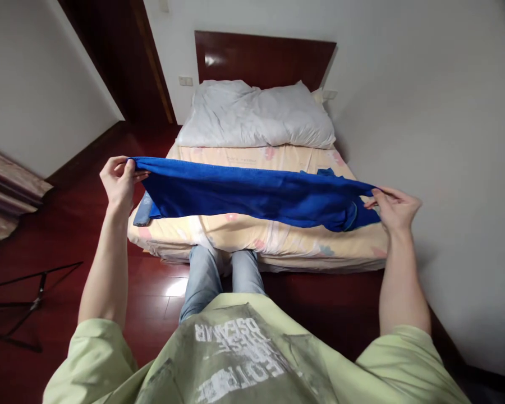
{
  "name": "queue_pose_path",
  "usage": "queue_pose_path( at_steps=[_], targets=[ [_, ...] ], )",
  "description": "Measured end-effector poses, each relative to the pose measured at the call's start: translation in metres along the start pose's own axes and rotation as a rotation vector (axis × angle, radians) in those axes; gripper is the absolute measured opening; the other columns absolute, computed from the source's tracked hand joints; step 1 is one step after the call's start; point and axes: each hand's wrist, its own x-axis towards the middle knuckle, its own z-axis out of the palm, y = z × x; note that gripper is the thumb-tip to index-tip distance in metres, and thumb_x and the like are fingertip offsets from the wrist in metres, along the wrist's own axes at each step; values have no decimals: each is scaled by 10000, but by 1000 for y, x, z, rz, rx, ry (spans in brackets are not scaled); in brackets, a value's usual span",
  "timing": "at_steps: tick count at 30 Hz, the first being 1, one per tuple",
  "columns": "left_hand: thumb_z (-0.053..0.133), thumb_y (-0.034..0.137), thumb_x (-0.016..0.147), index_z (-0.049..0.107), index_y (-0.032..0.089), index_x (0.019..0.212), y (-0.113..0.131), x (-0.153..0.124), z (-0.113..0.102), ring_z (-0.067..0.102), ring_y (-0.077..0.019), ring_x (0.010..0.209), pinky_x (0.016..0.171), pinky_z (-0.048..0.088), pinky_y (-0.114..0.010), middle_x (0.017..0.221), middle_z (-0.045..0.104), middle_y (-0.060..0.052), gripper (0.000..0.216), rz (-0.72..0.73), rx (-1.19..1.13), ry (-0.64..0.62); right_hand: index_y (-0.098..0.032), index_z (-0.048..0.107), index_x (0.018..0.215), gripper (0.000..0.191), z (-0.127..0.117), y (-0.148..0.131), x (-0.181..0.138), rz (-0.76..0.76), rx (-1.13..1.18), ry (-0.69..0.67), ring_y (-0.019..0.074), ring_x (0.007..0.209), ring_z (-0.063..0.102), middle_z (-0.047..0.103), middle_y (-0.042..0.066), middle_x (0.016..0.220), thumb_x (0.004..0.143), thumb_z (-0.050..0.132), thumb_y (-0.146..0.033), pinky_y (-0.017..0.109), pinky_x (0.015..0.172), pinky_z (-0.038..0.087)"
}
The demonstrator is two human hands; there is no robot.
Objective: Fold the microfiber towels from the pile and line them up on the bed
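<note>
A long blue cloth (244, 193) is stretched taut between my two hands above the bed (231, 235); its exact kind does not show clearly. My left hand (120, 177) pinches its upper left corner between thumb and fingers. At the opposite end, my right hand (393, 209) pinches the upper right corner, slightly lower than the left. The cloth hangs as a band, and a bunched portion with a light-edged curve hangs near its right end. Behind its left end lies a folded greyish-blue fabric item (142, 212) on the mattress. More crumpled blue fabric (326, 172) shows behind the right part.
A puffy white quilt (256, 115) lies at the bed's head, before a dark wooden headboard (265, 59). A wall (467, 168) runs along the right. Black metal stand legs (37, 300) and a curtain (8, 193) are at left on the dark red floor.
</note>
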Motion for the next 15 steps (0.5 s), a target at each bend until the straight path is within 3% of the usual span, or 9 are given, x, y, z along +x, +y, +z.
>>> queue_pose_path(
  at_steps=[7,11,15],
  targets=[
    [674,171,944,570,128,985,8,7,17,718,-111,589,624,645,-256,790,660,8,119,10,-59,30,-154,754,858,534,0,-24,18,-70,52,85,263,604,764,708,71,665,698,873,-649,378,555,648],
    [685,195,932,563,129,997,5,6,18,694,-99,551,633,647,-260,775,650,10,153,15,-38,46,-140,743,873,475,-1,-18,18,-65,53,128,243,610,766,723,64,677,738,878,-575,396,635,686],
    [697,253,903,565,133,986,-6,-7,14,734,-136,624,670,666,-306,780,647,6,197,47,10,49,-132,726,887,468,-4,-8,6,0,60,68,209,609,761,722,54,680,752,874,-554,334,626,673]
  ],
)
